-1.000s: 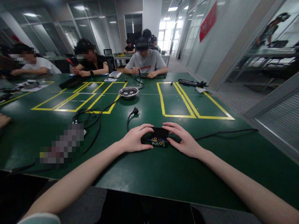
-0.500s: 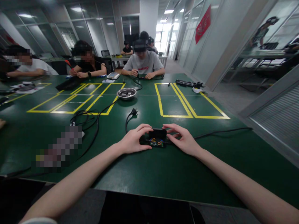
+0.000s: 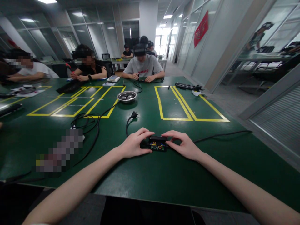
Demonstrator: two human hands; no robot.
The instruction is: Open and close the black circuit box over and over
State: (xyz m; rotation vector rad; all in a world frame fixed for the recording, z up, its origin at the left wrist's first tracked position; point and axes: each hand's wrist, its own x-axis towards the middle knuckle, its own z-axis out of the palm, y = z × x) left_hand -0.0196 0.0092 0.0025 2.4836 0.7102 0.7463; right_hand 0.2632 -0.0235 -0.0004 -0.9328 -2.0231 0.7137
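Observation:
Low over the green table, an opened black power adapter sits between my hands. Its circuit board [image 3: 156,146], with two orange-ringed coils, faces up in the lower shell. Behind and above the board, the black lid [image 3: 158,138] is tilted down. My left hand [image 3: 134,143] is closed round the adapter's left end, thumb at the near corner and forefinger at the lid's left end. My right hand [image 3: 184,144] pinches the lid's right end between thumb and fingers. A black power plug [image 3: 134,115] lies beyond my left hand, its cord passing behind that hand.
A black cord [image 3: 222,135] runs off to the right. Left lie a coiled cable [image 3: 85,120] and a blurred-out object [image 3: 61,151]. A metal bowl [image 3: 127,97] holds small parts. Yellow tape [image 3: 177,119] marks the table [image 3: 131,181]. People work across it.
The lid has tipped down from nearly upright to lie lower over the board. Both hands have dropped slightly with it, keeping their grip.

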